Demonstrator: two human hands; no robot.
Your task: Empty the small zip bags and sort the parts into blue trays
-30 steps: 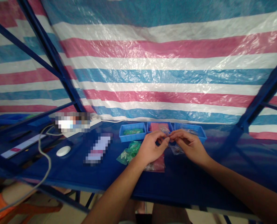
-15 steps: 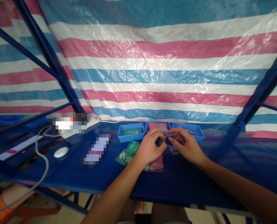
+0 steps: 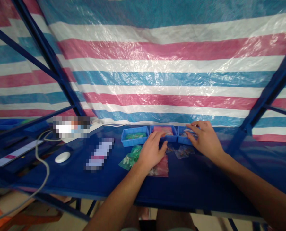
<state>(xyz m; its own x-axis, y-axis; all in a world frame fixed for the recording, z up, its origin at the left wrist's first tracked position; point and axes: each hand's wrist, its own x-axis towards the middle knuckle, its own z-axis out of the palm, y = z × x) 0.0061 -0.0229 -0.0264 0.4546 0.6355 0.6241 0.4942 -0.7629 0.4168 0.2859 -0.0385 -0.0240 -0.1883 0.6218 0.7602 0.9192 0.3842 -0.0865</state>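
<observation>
My left hand [image 3: 152,149] is open, fingers apart, above a red plastic bag [image 3: 160,168] and just in front of the middle blue bin [image 3: 170,138], which has red bags in it. My right hand [image 3: 205,139] reaches over the right blue bin [image 3: 183,140], its fingers apart with nothing visible between them. Clear plastic bags [image 3: 184,151] with small parts lie on the table between my hands. Left of my left hand are green bags [image 3: 130,159] with small pale pieces. The left blue bin [image 3: 135,141] has green bags in it.
A white computer mouse [image 3: 62,157] and a blurred-out flat object [image 3: 99,154] lie on the blue table [image 3: 85,183]. A pale cable [image 3: 39,150] runs along the left. Blue metal posts [image 3: 265,93] flank a striped plastic sheet [image 3: 169,77]. Another person's arm [image 3: 15,200] shows lower left.
My hands have come apart. The clear bag that was between them now lies on the table. My right hand moved right and up over the right bin; my left hand moved slightly left.
</observation>
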